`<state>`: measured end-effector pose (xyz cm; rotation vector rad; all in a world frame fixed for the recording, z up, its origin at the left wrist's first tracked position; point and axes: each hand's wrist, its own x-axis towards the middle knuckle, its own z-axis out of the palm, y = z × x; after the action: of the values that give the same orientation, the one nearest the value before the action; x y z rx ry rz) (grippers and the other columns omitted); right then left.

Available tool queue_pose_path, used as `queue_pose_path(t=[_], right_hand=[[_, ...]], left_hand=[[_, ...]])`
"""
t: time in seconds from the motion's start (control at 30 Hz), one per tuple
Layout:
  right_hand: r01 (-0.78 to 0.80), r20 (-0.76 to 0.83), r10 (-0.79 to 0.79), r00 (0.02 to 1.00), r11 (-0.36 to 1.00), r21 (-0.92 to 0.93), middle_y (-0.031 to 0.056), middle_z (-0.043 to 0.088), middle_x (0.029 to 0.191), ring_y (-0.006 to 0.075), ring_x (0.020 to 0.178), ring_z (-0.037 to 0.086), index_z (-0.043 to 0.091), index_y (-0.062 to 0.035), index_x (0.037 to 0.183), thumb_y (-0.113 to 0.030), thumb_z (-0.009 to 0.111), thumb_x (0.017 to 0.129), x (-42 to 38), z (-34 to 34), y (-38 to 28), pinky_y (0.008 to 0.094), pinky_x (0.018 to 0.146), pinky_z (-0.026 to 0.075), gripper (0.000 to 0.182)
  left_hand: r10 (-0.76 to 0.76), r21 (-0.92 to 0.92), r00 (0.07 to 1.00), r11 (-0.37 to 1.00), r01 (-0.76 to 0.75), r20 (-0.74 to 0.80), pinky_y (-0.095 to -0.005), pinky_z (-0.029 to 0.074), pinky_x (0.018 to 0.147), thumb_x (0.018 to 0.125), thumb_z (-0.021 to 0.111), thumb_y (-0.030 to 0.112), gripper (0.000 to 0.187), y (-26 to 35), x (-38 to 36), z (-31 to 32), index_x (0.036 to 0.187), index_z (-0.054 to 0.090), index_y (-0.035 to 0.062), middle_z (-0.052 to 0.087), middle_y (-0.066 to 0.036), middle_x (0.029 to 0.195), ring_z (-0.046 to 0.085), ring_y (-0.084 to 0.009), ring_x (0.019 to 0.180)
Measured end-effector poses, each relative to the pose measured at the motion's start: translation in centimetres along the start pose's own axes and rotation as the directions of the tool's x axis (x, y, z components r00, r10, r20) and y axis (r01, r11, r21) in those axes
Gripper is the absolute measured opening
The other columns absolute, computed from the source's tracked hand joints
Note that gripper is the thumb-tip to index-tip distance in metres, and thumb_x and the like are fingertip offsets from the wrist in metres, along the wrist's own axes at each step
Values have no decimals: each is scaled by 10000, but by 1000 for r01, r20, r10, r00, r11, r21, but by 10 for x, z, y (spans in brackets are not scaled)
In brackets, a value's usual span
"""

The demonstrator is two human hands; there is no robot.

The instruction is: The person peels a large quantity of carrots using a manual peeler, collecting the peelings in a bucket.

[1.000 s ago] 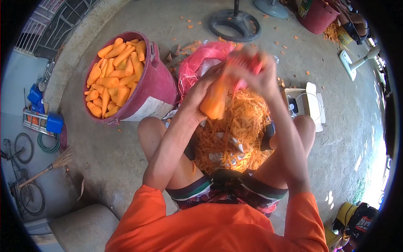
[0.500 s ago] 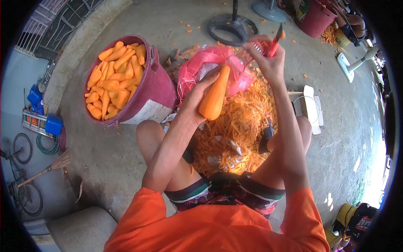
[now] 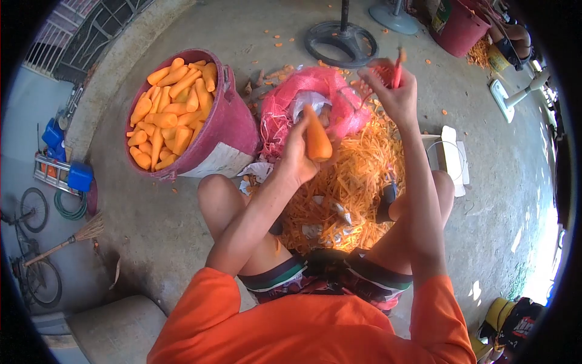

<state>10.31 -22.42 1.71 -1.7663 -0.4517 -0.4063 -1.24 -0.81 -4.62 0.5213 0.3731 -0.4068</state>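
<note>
My left hand is wrapped round a smooth peeled carrot, its thick end towards me. Up and to the right, my right hand is closed on a red peeler; the fingers partly cover it and its blade is hard to make out. Below both hands lies a heap of orange peelings between my legs. Just beyond the carrot, a pink mesh sack sits with its mouth open, showing a pale lining and some dim contents.
At the left a tilted maroon tub is full of peeled carrots. A black round stand base stands ahead. To the right is a white box. Another person's legs show at the far right beside a pink bucket.
My left hand has turned the carrot, so its thick end now points nearer to me and to the right. The right hand has shifted slightly down and right, with the peeler still in it.
</note>
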Motion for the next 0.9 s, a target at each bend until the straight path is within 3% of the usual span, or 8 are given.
queue_pose_path(t=[0.1,0.13,0.17,0.3,0.37,0.47,0.63,0.9], right_hand=[[33,63,-24,998,989,-141,47,709,774,71,722,625,707,12,985,-201,825,853,-2,-10,-16,270,674,526,276],[40,95,-25,995,986,-162,55,707,759,72,717,626,709,9,982,-203,824,849,-2,-11,-18,272,667,526,275],[-19,135,44,990,982,-187,88,701,738,111,680,644,709,-4,954,-196,818,843,-3,-17,-20,296,659,531,248],[107,401,79,913,901,-421,167,693,756,316,651,665,716,-33,946,-234,784,856,-9,-26,-15,389,647,521,231],[147,487,45,872,925,-350,173,694,761,337,664,663,718,-35,942,-242,782,857,-17,-17,-18,400,649,520,233],[197,595,-24,803,954,-227,175,693,773,369,713,670,719,-43,937,-250,783,849,-23,6,-31,419,672,525,233],[347,551,-190,813,917,-195,160,708,880,376,850,678,709,-66,1004,-242,775,845,-32,22,-39,454,731,533,247],[376,533,-223,816,906,-197,181,703,856,390,825,677,705,-36,997,-236,758,856,-34,23,-40,460,713,536,250]], left_hand=[[-92,209,985,970,122,-149,-415,572,878,975,654,373,431,-12,9,-24,1323,573,133,640,-63,1157,642,-200,1058],[272,700,962,688,-189,-8,-388,569,887,945,705,314,476,-8,12,-26,1354,557,121,639,-62,1163,639,-192,1076],[476,913,827,109,-393,299,-361,566,896,914,756,254,538,-3,15,-27,1386,541,110,637,-61,1170,637,-184,1094],[587,746,685,195,-637,431,-312,546,911,846,830,145,629,41,-24,28,1396,533,83,634,-58,1188,634,-167,1110],[628,510,726,543,-667,281,-303,529,973,864,821,134,558,51,-24,25,1358,566,87,631,-29,1209,624,-146,1136],[666,502,727,577,-645,168,-294,530,967,868,826,159,541,43,-17,17,1342,578,74,640,-23,1200,627,-143,1123],[668,657,597,210,-724,445,-287,526,969,844,846,121,517,37,-15,29,1282,596,8,651,-51,1229,629,-126,1112],[718,635,495,95,-766,490,-291,563,856,757,902,84,446,37,-15,25,1124,664,-5,724,-75,1041,698,-145,941]])
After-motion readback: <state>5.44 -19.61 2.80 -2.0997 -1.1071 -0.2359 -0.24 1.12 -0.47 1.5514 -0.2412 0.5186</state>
